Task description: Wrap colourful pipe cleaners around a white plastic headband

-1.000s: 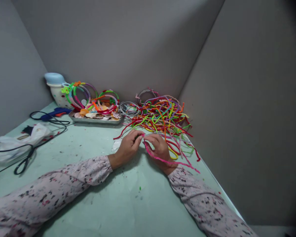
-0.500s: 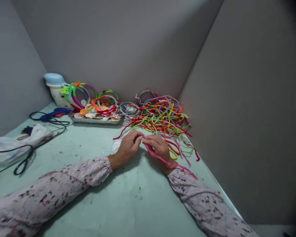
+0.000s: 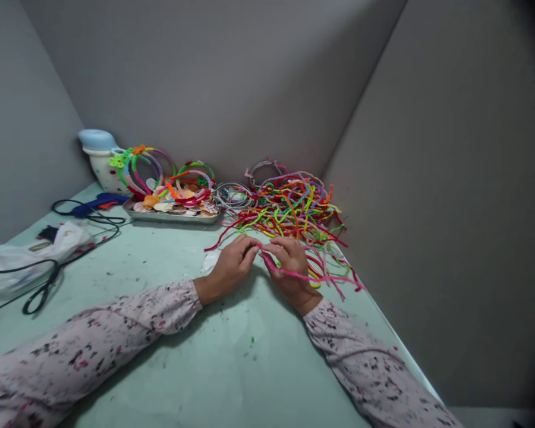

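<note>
A bright pink pipe cleaner (image 3: 301, 276) has one end between my two hands, over the middle of the table. Its long free part runs across the back of my right hand and out to the right. My left hand (image 3: 234, 261) is closed, with thumb and forefinger pinching the pipe cleaner's end. Beside it, my right hand (image 3: 289, 267) is closed on the same pipe cleaner, fingertips almost meeting the left ones. Whatever else lies inside the pinch is too small to make out.
Behind my hands spreads a heap of colourful pipe cleaners (image 3: 294, 205). A metal tray (image 3: 173, 218) holds shells and wrapped rings. A blue-lidded container (image 3: 98, 157), a blue tool (image 3: 100, 203) with a black cord (image 3: 53, 279) and a plastic bag (image 3: 22, 267) stand left. Walls close in behind and right.
The free end of the pink pipe cleaner has swung up and to the right, off my right sleeve. My right fingers have shifted slightly; my left hand stays in place.
</note>
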`<state>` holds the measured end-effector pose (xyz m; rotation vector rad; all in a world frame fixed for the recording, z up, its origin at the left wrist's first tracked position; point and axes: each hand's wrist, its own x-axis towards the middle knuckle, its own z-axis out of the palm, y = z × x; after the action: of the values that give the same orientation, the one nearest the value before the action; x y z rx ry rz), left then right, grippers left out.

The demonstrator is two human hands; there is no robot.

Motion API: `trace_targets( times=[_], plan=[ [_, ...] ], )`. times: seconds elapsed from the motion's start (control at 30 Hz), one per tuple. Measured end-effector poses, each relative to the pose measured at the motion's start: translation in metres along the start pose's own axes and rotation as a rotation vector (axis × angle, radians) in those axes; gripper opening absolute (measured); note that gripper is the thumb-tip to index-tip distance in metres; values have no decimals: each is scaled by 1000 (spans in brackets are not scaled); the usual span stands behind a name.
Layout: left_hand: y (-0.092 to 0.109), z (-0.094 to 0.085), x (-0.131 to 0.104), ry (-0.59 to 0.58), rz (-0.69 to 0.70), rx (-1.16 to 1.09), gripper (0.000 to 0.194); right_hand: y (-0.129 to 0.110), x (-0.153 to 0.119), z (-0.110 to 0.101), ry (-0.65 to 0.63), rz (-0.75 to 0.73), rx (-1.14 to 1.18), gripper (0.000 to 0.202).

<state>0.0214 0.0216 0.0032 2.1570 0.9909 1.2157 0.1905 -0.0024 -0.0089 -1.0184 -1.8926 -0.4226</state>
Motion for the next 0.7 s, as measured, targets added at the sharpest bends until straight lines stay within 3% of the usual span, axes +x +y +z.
trace_targets(
  times=[0.17,0.37,0.7],
  plan=[
    [1,1,-2,-46,-4,-13,18,5,2,2,-9,3,11,12],
    [1,2,-3,-29,-70,-41,14,7,3,2,-27,-26,24,14],
    [3,0,-4,-38,-63,-27,15,5,2,2,-55,31,65,12]
  ],
)
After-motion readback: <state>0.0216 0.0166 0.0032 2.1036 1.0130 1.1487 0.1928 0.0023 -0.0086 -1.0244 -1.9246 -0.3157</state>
